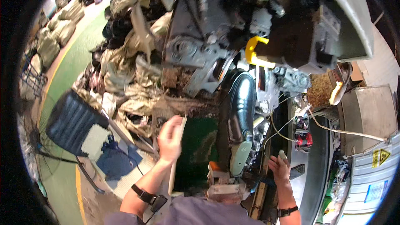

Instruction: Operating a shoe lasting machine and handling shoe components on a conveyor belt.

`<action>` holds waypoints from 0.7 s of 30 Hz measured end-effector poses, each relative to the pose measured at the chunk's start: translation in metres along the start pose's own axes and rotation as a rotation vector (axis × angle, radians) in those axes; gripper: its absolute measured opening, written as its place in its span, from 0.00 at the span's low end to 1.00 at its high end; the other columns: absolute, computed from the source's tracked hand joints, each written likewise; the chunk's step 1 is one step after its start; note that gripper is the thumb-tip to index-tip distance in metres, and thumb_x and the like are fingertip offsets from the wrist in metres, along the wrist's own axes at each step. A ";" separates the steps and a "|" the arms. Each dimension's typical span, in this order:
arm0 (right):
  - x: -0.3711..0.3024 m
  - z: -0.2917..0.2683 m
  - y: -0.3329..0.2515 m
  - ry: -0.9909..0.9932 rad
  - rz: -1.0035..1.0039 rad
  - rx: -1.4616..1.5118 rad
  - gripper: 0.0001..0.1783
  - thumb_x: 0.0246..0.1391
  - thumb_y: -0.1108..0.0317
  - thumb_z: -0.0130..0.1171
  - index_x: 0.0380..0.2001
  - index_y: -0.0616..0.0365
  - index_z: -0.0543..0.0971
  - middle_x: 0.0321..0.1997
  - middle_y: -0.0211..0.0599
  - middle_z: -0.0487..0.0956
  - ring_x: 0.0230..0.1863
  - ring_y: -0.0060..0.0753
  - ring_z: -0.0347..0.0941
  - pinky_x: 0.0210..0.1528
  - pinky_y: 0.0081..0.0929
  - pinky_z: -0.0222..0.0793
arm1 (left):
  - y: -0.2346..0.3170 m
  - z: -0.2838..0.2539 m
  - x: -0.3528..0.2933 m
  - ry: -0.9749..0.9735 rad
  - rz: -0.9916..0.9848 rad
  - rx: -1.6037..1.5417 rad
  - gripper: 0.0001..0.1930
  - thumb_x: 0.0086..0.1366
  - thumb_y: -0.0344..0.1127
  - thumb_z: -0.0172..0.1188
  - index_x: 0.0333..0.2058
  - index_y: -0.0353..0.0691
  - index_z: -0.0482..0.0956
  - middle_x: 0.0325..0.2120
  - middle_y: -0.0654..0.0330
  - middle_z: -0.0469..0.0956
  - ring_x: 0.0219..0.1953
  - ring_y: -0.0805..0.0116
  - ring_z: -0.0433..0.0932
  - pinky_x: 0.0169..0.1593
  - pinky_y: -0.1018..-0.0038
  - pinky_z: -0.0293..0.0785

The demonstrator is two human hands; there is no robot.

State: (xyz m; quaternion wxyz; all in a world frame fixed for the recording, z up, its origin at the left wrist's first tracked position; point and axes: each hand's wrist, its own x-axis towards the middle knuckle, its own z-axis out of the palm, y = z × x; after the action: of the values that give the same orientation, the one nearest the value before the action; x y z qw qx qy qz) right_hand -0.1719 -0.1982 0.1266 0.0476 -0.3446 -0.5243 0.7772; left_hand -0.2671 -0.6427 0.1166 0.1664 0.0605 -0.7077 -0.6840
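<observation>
Head view: the left hand's (170, 136) fingers close on a thin pale strip (177, 150) beside the green panel (196, 150); the right hand's (280, 167) fingers wrap a small pale knob (283, 155). Between them a glossy black shoe (241, 112) sits sole-up on the machine (216, 37). Fingers straying near the yellow clamp (255, 54) risk a pinch.
</observation>
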 end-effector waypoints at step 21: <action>-0.010 0.070 0.035 -0.129 -0.197 -0.430 0.34 0.64 0.68 0.60 0.66 0.73 0.58 0.37 0.48 0.84 0.32 0.32 0.82 0.36 0.29 0.82 | 0.081 0.044 0.008 -0.674 0.139 -0.093 0.12 0.63 0.35 0.67 0.38 0.36 0.75 0.34 0.56 0.75 0.38 0.60 0.77 0.45 0.67 0.74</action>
State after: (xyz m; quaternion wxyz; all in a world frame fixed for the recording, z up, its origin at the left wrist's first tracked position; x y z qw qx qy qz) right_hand -0.1951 -0.2730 0.1170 0.0150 -0.2438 -0.7106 0.6599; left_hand -0.2775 -0.5989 0.1971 -0.0281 -0.2249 -0.6935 -0.6839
